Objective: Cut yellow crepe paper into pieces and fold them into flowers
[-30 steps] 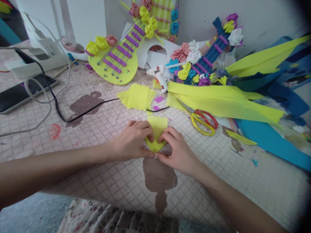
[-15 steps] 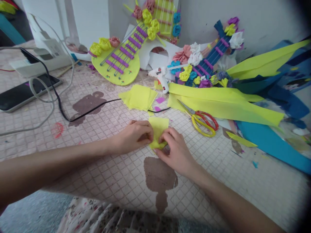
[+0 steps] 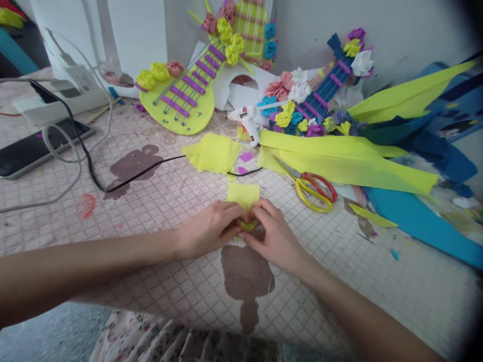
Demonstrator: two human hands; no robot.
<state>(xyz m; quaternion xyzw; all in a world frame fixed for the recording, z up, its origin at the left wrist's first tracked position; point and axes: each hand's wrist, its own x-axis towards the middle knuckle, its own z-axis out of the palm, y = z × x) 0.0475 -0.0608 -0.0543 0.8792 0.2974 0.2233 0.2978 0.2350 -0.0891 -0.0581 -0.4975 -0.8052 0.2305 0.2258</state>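
A small yellow piece of crepe paper [image 3: 243, 193] is pinched at its near edge between both hands, its far part lying flat and square. My left hand [image 3: 217, 224] closes on the near left side of it, fingertips almost meeting those of the other hand. From the right, my right hand [image 3: 272, 232] grips the near right edge with thumb and fingers. The folded near edge is partly hidden by the fingers. Just beyond lies a stack of yellow paper squares [image 3: 218, 152]. Scissors [image 3: 311, 188] with red and yellow handles rest to the right.
A white glue gun [image 3: 247, 123] stands behind the squares, its black cord [image 3: 147, 171] crossing the table. Long yellow crepe strips [image 3: 347, 161] and blue paper [image 3: 422, 216] lie right. Paper-flower guitars [image 3: 184, 100] lean at the back. A phone [image 3: 41, 146] and power strip [image 3: 64, 98] are left.
My left hand has moved right and nearer, its fingertips now close to my right hand's at the paper's near edge. The right hand stays almost in place.
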